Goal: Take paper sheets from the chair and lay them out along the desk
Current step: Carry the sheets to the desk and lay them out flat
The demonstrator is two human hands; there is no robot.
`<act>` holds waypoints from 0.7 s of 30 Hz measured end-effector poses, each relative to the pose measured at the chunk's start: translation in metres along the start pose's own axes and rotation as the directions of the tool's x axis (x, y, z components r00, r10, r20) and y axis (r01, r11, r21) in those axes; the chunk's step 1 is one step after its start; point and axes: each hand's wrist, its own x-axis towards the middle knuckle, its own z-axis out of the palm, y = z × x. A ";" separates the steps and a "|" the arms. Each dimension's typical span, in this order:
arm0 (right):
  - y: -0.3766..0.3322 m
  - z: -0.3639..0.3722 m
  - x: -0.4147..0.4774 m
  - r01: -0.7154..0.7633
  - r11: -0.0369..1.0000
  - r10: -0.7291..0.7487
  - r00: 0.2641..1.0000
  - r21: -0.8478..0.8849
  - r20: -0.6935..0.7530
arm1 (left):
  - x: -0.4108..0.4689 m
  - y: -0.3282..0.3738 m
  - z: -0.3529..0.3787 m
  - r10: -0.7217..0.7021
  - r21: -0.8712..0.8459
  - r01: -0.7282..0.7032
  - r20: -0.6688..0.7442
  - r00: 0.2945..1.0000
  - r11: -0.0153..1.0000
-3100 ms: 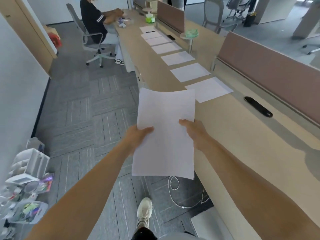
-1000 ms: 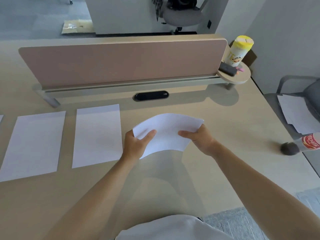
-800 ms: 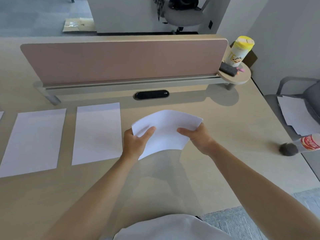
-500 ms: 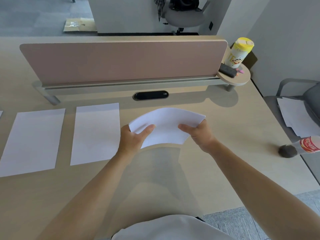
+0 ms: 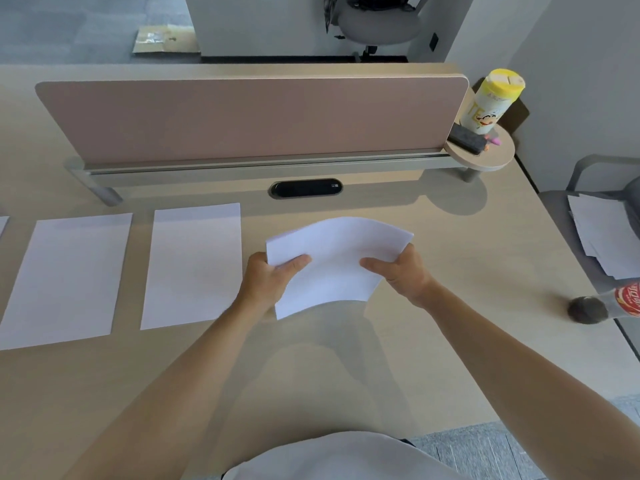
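Observation:
A white paper sheet [image 5: 337, 258] bows upward above the beige desk [image 5: 450, 306]. My left hand [image 5: 268, 284] pinches its left edge and my right hand [image 5: 403, 273] pinches its right edge, thumbs on top. Two white sheets lie flat on the desk to the left, one [image 5: 192, 265] close beside my left hand and another [image 5: 67, 277] further left; a corner of a third shows at the left frame edge. More sheets [image 5: 607, 233] lie on the grey chair [image 5: 568, 206] at the right.
A pink divider panel [image 5: 249, 119] runs along the desk's back, with a black cable port [image 5: 305, 188] in front of it. A yellow-lidded canister [image 5: 491, 100] stands on a round shelf. A bottle [image 5: 609, 303] lies at the right edge.
Since 3.1 s ago I turned from the aisle to face the desk. Over the last second both hands carried the sheet slightly away from me, still bowed above the desk.

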 end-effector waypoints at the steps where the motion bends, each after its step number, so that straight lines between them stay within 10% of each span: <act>1: -0.003 -0.002 0.004 0.003 1.000 -0.003 1.000 -0.009 -0.005 | 0.006 0.005 -0.001 -0.007 0.005 0.007 0.017 1.000 1.000; 10: -0.007 -0.009 0.048 -0.033 0.999 0.033 0.999 -0.013 -0.015 | 0.079 0.037 -0.005 -0.093 -0.102 0.104 0.105 0.990 0.989; 21: 0.052 0.020 0.134 -0.430 0.896 0.422 0.902 -0.113 -0.086 | 0.150 -0.019 0.004 -0.557 0.064 0.553 0.094 0.826 0.831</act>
